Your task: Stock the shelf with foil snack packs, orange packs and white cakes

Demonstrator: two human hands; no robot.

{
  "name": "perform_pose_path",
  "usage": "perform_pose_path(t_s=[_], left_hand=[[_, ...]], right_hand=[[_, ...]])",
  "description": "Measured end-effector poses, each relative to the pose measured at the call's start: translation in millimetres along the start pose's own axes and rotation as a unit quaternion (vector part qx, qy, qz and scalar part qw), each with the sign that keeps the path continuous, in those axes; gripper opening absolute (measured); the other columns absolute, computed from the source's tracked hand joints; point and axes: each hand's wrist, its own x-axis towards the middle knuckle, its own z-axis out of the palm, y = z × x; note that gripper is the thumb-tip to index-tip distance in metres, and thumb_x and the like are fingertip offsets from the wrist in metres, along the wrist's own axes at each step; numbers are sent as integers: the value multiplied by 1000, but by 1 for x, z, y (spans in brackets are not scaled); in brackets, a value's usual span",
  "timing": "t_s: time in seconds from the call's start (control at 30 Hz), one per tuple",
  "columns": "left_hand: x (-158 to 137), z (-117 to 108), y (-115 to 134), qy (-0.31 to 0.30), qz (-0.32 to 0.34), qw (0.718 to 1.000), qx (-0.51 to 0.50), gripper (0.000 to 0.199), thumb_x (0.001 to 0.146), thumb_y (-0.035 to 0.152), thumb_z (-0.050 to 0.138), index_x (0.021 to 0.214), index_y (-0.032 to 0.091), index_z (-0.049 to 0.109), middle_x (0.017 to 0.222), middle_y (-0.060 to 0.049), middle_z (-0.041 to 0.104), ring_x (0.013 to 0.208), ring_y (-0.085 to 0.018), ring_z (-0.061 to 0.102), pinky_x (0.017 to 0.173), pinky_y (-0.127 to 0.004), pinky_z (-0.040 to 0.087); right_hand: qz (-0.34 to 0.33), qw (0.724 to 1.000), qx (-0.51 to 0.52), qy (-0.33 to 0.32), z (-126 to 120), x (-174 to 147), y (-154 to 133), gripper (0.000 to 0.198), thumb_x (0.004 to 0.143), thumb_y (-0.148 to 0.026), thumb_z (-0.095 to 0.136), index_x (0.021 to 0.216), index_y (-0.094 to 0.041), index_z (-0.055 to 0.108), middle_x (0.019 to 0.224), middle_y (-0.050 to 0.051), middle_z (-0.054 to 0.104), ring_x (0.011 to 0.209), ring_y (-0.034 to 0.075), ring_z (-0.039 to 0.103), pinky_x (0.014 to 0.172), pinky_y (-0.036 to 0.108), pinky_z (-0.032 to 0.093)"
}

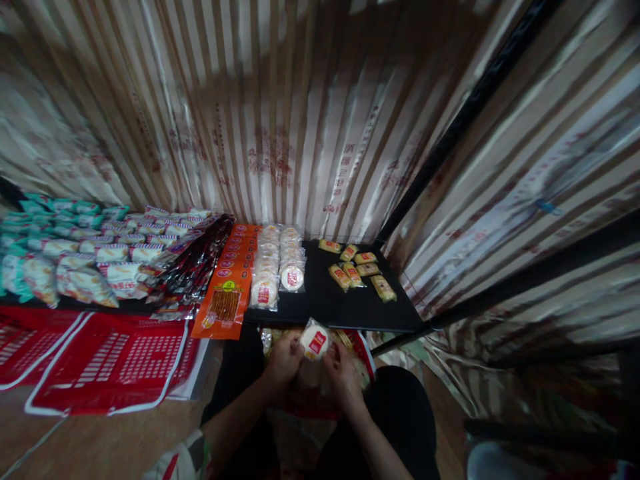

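Note:
Between my hands, above the shelf's front edge, is a clear-wrapped round white cracker (315, 341) with a red label. My left hand (284, 360) pinches its left side, and my right hand (344, 367) grips its right edge. Two overlapping rows of similar wrapped crackers (264, 293) lie ahead on the black shelf (325, 303). Several small yellow packets (351, 273) are scattered to their right. Below my hands, a red basket with a white rim (371, 360) holds more yellow packets, partly hidden by my hands and legs.
Left of the crackers lie orange snack packs (225, 293), dark shiny packets (193, 267), white bags (115, 253) and green bags (15, 267). Red baskets (115, 360) stand at lower left. Striped sheeting (280, 120) hangs behind; a black slanted post (450, 143) rises at the shelf's right end.

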Motion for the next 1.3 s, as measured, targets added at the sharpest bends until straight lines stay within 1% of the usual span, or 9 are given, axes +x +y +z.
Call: perform_pose_path(t_s=[0.1,0.2,0.3,0.47,0.57,0.73,0.87,1.03,1.3], left_hand=[[-5,-11,16,-39,67,989,129,20,74,16,52,90,23,63,99,-2,61,103,-20,53,94,-32,41],[-10,-18,31,-112,152,913,363,25,82,20,45,101,21,61,106,-6,57,100,-22,55,90,-35,42],[-11,-21,43,-134,183,846,483,27,85,23,42,106,21,59,104,-8,56,92,-22,58,83,-34,45],[-7,-29,60,-132,237,803,531,25,87,21,40,99,21,62,96,-7,58,88,-21,58,80,-32,47],[-5,-30,66,-78,267,816,508,31,87,16,38,112,18,57,105,-9,57,98,-22,56,85,-33,47],[-5,-21,53,94,314,848,416,38,89,18,34,124,18,48,126,-12,47,117,-23,45,99,-37,41],[2,-13,29,102,341,847,393,38,87,16,34,122,18,50,128,-13,47,120,-24,44,100,-40,41],[20,-8,18,95,306,860,397,42,83,12,37,122,13,51,135,-16,42,126,-27,38,104,-45,37],[42,-3,19,91,278,867,403,48,78,6,38,125,10,49,140,-16,41,132,-28,32,107,-46,34]], right_hand=[[-60,996,-56,40,-10,0,-5,54,80,-26,45,132,-14,42,133,15,50,123,28,45,96,45,44],[-174,981,-82,-19,-21,5,-16,46,86,-22,42,131,-18,46,138,10,46,133,25,32,103,44,38],[-206,971,-83,-91,-24,11,-22,39,88,-22,42,124,-18,54,125,7,59,127,24,41,101,38,41],[-175,974,-55,-133,-25,21,-26,33,86,-23,46,114,-19,62,109,8,68,106,24,57,93,38,46],[-126,984,-1,-127,-27,29,-30,29,84,-26,49,107,-21,66,105,8,69,102,24,60,91,38,47],[53,978,159,-120,-20,52,-33,34,78,-41,52,101,-20,65,97,8,71,89,24,65,82,37,51],[86,954,259,-126,-5,77,-34,42,76,-49,53,101,-16,62,91,8,71,80,21,67,73,32,53],[77,961,247,-101,13,103,-34,37,74,-47,54,94,-17,61,87,8,71,76,20,67,68,30,53],[77,969,211,-105,28,124,-43,31,75,-32,53,104,-22,56,85,2,70,72,17,66,69,29,52]])
